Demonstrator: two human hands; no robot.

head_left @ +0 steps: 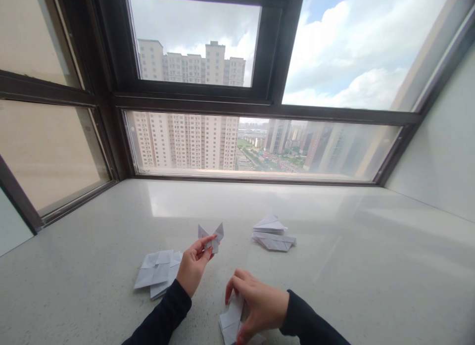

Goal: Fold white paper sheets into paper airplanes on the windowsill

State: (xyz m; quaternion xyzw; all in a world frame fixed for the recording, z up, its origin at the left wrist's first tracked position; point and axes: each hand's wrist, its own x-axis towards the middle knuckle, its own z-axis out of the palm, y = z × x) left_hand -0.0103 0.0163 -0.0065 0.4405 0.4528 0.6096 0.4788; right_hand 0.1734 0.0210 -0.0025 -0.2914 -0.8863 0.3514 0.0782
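My left hand (195,263) pinches a small folded white paper piece (218,232) with two pointed tips, holding it above the sill. Lower and to the right, my right hand (256,298) curves over another folded white paper piece (232,319) near the bottom edge, its thumb and fingers gripping the sides. Part of that paper is hidden beneath the hand. Left of my left wrist lies a stack of square folded papers (154,270). Beyond my right hand sit folded paper pieces with slanted edges (274,241), with a pointed stack (270,223) just behind.
The work surface is a pale, glossy window sill (356,266). Dark window frames (208,101) rise along its back and left, with tall buildings outside. A white wall (441,137) bounds the right side.
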